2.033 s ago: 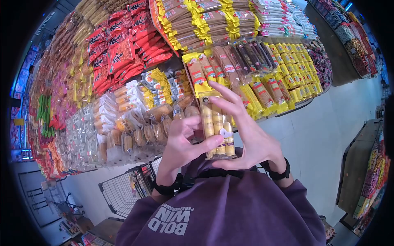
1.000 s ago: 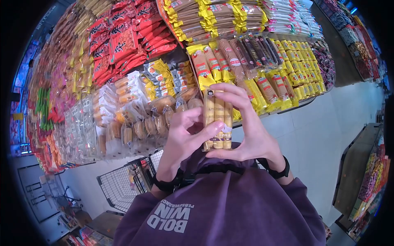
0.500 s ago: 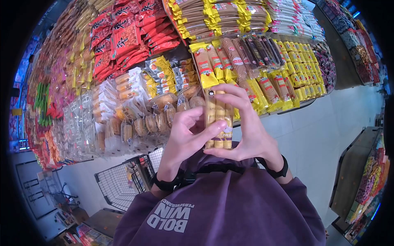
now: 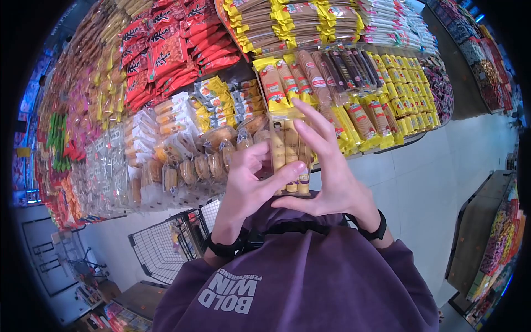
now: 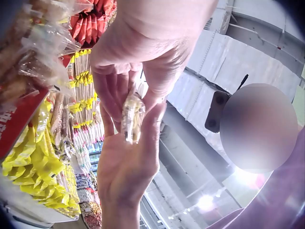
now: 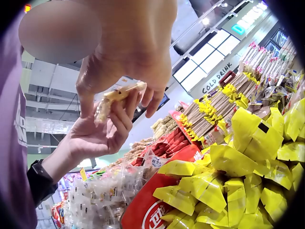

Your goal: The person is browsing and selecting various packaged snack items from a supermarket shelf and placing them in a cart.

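A clear plastic pack of yellow finger-shaped snacks (image 4: 290, 145) is held upright before the chest. My left hand (image 4: 249, 180) grips it from the left side, thumb pressed across its front and fingers curled behind it. Around its right side my right hand (image 4: 338, 180) is spread wide, index finger reaching past the top edge and thumb stretched below the bottom edge. In the right wrist view, the left fingers (image 6: 121, 121) support the pack (image 6: 114, 99) from below. Edge-on, the snack pack (image 5: 133, 118) shows between both hands in the left wrist view.
Ahead stands a snack display with red packets (image 4: 166, 55), yellow-ended biscuit packs (image 4: 276, 86) and clear-wrapped cakes (image 4: 207, 166). A wire shopping cart (image 4: 166, 246) is at the lower left. Shelving (image 4: 481, 221) stands across the pale floor (image 4: 409, 177) on the right.
The right fingers and thumb, earlier holding the pack's top and bottom, have spread apart. The pack has shifted slightly left and tilted in the left hand.
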Action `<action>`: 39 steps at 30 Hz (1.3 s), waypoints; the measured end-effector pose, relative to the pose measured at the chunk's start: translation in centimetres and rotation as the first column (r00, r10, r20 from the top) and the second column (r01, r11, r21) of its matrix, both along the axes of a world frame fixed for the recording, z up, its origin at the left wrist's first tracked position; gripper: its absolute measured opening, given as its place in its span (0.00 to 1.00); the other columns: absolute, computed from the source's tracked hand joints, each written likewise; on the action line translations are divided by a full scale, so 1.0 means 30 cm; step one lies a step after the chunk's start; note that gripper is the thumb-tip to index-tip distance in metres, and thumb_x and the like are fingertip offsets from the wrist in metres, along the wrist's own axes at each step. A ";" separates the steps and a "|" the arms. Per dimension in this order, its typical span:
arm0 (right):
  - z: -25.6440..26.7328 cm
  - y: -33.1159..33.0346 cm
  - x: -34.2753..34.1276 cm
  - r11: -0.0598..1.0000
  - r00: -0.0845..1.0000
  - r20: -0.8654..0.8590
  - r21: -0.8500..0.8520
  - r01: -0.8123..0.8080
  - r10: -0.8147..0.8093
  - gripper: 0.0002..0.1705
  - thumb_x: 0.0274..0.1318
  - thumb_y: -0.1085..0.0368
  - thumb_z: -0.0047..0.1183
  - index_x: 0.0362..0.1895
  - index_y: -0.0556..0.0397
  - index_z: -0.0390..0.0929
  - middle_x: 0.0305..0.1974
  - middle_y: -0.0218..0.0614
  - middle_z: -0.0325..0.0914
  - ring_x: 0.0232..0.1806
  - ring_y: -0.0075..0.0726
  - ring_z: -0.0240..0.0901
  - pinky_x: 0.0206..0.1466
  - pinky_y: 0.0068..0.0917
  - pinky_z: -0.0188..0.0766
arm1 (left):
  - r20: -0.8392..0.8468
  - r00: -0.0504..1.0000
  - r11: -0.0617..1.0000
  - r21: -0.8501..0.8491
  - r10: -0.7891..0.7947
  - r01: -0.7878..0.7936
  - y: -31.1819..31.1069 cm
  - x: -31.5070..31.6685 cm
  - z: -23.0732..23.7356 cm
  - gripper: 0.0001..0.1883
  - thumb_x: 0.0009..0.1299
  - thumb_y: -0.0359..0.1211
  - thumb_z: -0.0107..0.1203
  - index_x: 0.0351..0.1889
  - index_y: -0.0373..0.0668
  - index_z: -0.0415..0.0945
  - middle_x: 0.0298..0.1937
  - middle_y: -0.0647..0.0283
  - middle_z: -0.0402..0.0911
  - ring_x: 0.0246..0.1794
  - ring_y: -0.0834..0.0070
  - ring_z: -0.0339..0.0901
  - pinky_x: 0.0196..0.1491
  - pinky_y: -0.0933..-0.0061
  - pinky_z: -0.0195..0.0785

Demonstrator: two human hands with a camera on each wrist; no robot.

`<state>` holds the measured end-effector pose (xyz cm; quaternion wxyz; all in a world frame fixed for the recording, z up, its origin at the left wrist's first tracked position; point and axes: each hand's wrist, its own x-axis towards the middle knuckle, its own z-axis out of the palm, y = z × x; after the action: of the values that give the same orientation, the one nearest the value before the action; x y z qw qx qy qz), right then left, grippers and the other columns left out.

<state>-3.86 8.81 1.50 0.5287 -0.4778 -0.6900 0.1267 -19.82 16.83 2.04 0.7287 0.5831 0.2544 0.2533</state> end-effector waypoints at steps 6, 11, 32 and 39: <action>-0.039 -0.008 0.008 0.987 0.969 -0.245 -0.160 -0.009 -0.031 0.50 0.48 0.60 0.73 0.71 0.55 0.58 0.70 0.49 0.61 0.61 0.47 0.72 0.60 0.40 0.73 | 0.173 0.971 0.982 0.054 0.168 -0.179 0.000 0.009 -0.021 0.16 0.66 0.23 0.65 0.52 0.32 0.79 0.46 0.57 0.85 0.47 0.76 0.82 0.51 0.75 0.77; -0.047 -0.016 0.014 0.975 0.979 -0.164 -0.207 0.082 -0.117 0.22 0.52 0.71 0.66 0.53 0.59 0.78 0.47 0.42 0.83 0.47 0.44 0.80 0.51 0.35 0.75 | 0.169 0.974 0.967 0.177 0.151 -0.181 0.003 0.003 -0.027 0.16 0.61 0.20 0.67 0.47 0.34 0.83 0.47 0.59 0.84 0.46 0.75 0.82 0.49 0.77 0.75; -0.060 -0.011 0.006 0.958 0.968 -0.203 -0.271 0.091 -0.149 0.15 0.52 0.74 0.63 0.46 0.61 0.79 0.44 0.44 0.82 0.47 0.46 0.82 0.52 0.34 0.75 | 0.039 0.986 0.882 0.441 0.163 -0.163 0.009 -0.006 -0.007 0.18 0.57 0.20 0.69 0.47 0.39 0.86 0.46 0.61 0.83 0.48 0.74 0.80 0.51 0.76 0.73; -0.020 -0.021 -0.010 0.921 0.888 -0.424 -0.391 -0.005 -0.175 0.22 0.56 0.69 0.65 0.53 0.57 0.72 0.42 0.40 0.80 0.44 0.30 0.80 0.49 0.31 0.75 | 0.094 0.949 0.940 0.137 0.302 -0.312 0.001 -0.012 -0.021 0.12 0.68 0.23 0.63 0.48 0.29 0.77 0.42 0.58 0.85 0.37 0.75 0.83 0.43 0.76 0.78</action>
<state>-4.15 8.18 0.89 0.5763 -0.5590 -0.4884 0.3419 -20.19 16.86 1.40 0.6431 0.5800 0.2961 0.4030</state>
